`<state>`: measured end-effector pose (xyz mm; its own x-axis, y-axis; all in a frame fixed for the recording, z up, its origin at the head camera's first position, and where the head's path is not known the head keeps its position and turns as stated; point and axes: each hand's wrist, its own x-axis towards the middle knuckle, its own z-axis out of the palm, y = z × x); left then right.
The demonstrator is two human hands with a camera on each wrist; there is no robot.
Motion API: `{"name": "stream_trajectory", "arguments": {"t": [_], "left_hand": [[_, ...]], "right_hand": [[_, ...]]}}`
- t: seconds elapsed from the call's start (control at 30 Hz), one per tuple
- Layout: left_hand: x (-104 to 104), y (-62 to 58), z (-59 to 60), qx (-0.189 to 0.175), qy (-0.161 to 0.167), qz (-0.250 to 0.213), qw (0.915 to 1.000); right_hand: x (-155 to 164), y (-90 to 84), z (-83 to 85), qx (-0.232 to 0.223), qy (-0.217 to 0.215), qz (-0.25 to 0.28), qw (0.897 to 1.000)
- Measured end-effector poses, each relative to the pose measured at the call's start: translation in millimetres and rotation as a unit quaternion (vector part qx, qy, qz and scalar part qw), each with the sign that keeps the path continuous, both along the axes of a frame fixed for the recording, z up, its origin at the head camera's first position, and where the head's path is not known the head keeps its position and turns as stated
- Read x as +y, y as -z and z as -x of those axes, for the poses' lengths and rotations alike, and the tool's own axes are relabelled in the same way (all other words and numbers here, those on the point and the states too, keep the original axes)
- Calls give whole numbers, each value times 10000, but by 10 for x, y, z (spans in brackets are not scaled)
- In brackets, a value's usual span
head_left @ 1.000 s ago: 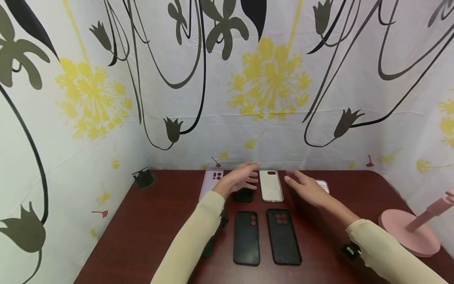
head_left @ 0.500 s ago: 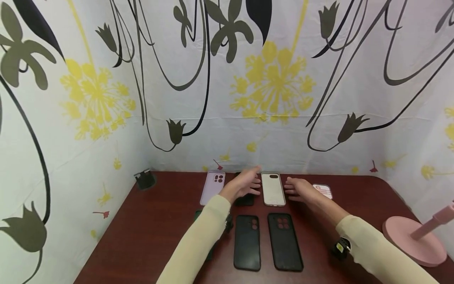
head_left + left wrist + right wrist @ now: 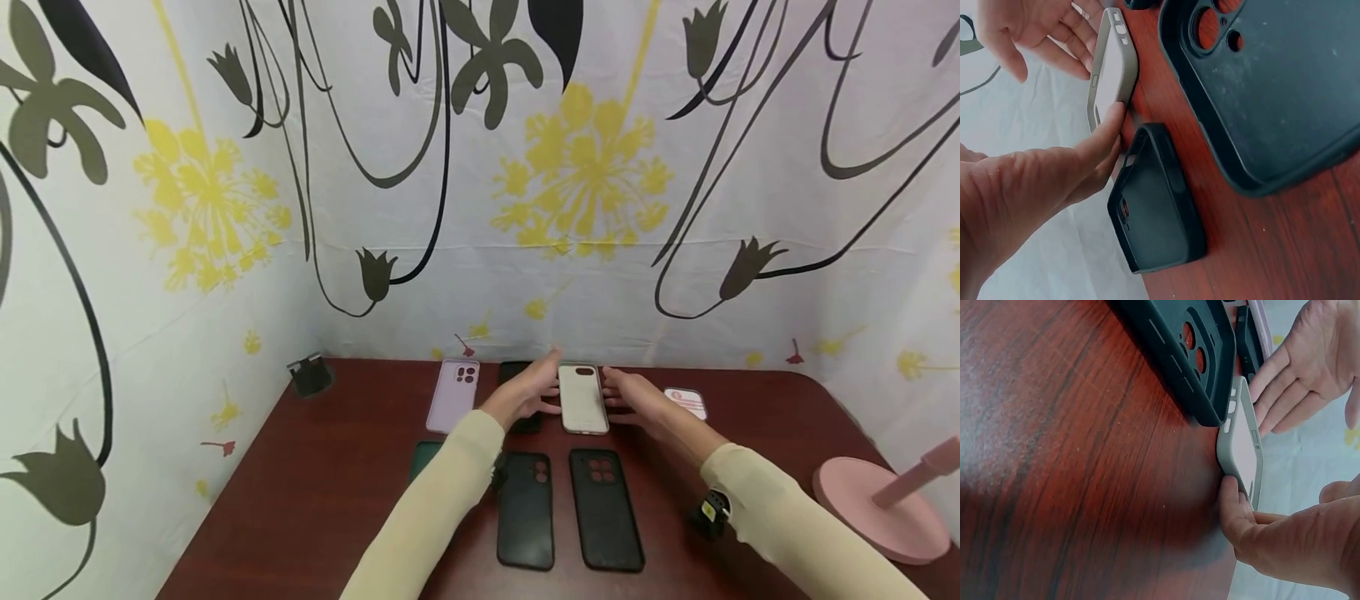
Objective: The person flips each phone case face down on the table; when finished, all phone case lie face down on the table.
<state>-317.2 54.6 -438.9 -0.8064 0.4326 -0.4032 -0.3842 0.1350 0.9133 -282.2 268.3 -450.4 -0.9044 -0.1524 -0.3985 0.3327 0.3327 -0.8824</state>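
Note:
A pale beige phone case (image 3: 581, 398) lies on the dark red table (image 3: 337, 467) near the back wall. My left hand (image 3: 537, 392) touches its left edge with straight fingers, and my right hand (image 3: 621, 397) rests against its right edge. In the left wrist view a left fingertip (image 3: 1113, 119) presses the pale case (image 3: 1113, 62). In the right wrist view my thumb (image 3: 1230, 494) touches the side of the case (image 3: 1241, 447). A small black case (image 3: 519, 421) lies partly under my left hand.
A lilac case (image 3: 453, 394) sits left of the hands. Two black cases (image 3: 525, 510) (image 3: 606, 508) lie nearer me. A pink card (image 3: 685, 402) lies to the right, a pink stand base (image 3: 881, 508) at far right, a black clip (image 3: 309, 375) at back left.
Both hands have closed in from either side onto the pale beige case; the right hand moved left from beside the pink card until it touched the case's edge.

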Motion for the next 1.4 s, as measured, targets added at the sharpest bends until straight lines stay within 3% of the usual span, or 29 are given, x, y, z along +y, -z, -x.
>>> {"name": "stream_trajectory", "arguments": {"t": [0.3,0.53,0.87,1.2,1.4], "left_hand": [[73,36,-58,257,298,469,9981],[99,27,-65,187,454,623,9969],[121,55,-64,276,412,842,9952],[122,11,-58,346,646,960,9927],[125,19,-66,372,553,977,9930]], "right_hand": [[32,30,18,-139,40,17,9999],[24,3,19,-218,-11,-55,9997],[-4,18,19,-274,-8,-54,9996],[-69,-25,-9,-277,277,-15,9992],[-90,-43,-36,-208,287,37,9994]]}}
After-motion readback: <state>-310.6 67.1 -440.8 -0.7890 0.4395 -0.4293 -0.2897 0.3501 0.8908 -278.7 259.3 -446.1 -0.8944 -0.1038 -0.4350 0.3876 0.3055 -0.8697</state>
